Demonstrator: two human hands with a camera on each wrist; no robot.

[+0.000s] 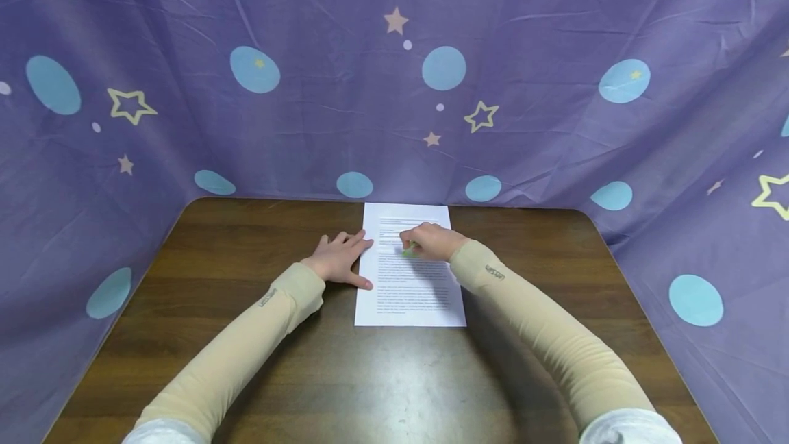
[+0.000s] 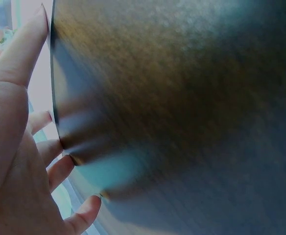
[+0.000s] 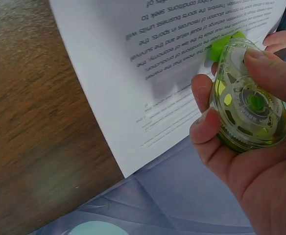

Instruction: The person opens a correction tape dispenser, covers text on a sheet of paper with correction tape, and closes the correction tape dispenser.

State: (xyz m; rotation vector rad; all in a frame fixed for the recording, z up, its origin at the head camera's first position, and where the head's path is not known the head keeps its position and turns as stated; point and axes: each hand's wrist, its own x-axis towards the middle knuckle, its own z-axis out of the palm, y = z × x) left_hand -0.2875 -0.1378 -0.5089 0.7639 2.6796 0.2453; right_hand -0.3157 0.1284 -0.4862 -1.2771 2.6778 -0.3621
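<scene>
A printed sheet of paper [image 1: 409,300] lies on the wooden table, its far end near the curtain. My right hand [image 1: 431,241] is over the upper middle of the sheet and grips a correction tape dispenser [image 3: 250,100], clear-bodied with green parts inside. Its green tip [image 3: 221,46] points at the printed lines; whether it touches the paper I cannot tell. On the sheet's left edge rests my left hand [image 1: 339,259], fingers spread, with the thumb and some fingertips on the paper. The left wrist view shows the left thumb [image 2: 20,54] along the paper's edge.
The brown wooden table [image 1: 246,362] extends around the sheet on both sides and toward me. A purple curtain [image 1: 345,122] with stars and blue dots hangs behind the table and along its left and right sides.
</scene>
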